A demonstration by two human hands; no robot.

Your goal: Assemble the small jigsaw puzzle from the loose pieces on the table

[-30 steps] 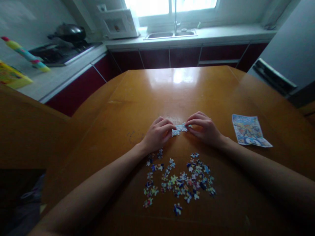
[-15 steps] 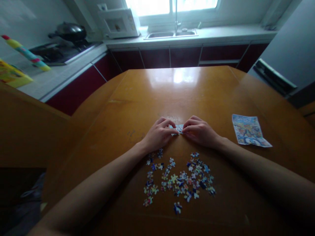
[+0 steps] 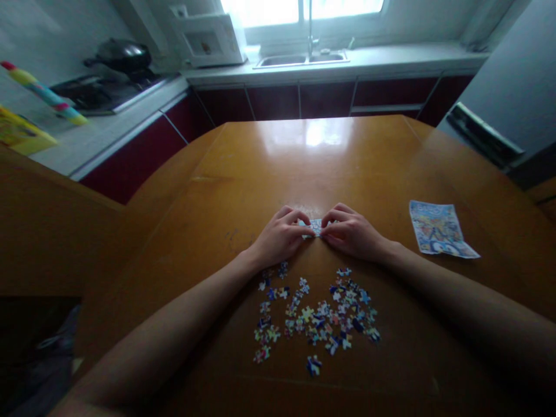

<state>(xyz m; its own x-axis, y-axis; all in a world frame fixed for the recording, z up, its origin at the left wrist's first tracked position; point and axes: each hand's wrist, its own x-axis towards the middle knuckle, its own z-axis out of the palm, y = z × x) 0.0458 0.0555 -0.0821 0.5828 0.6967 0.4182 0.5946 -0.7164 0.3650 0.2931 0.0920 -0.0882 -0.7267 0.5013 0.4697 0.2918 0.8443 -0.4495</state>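
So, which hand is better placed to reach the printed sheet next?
Probably the right hand: the printed sheet lies on that side, nearer to it. The left hand, across the joined puzzle pieces, would have to reach past the right.

From where I stand, no text, number or brand is legible. Printed sheet point(image 3: 438, 229), to the right: a line of what appears to be pale lettering point(image 3: 430, 208) runs along the far edge; individual characters are too blurred to read.

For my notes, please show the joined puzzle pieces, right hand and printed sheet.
Joined puzzle pieces point(image 3: 317, 226), head view: visible middle.
Right hand point(image 3: 354, 233), head view: back of hand.
Printed sheet point(image 3: 438, 228), head view: middle.
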